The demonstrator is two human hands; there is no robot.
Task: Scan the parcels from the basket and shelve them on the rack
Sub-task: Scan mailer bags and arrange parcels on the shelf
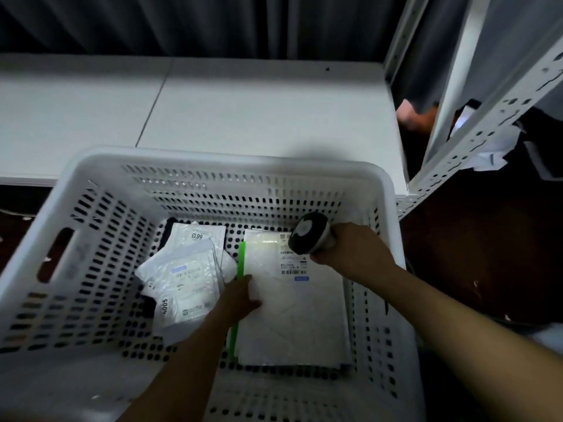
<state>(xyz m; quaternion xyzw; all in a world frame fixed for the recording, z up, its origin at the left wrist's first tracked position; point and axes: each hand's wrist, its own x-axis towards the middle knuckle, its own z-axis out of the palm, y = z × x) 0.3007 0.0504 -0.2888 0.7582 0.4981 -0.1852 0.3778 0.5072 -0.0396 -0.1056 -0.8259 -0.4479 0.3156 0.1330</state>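
Flat parcel (pixel 289 312) lying in the basket (pixel 213 159), left edge pinched by the left hand (pixel 240 296), right hand (pixel 347 251) gripping a scanner (pixel 309 234) above it; probably light, floppy, slick, so best gripped along an edge.

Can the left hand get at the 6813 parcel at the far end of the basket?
Probably yes. The left hand grips the green-edged parcel by its edge, close by; the 6813 parcel lies with its labelled end uncovered in the open basket. It must release the green-edged parcel first.
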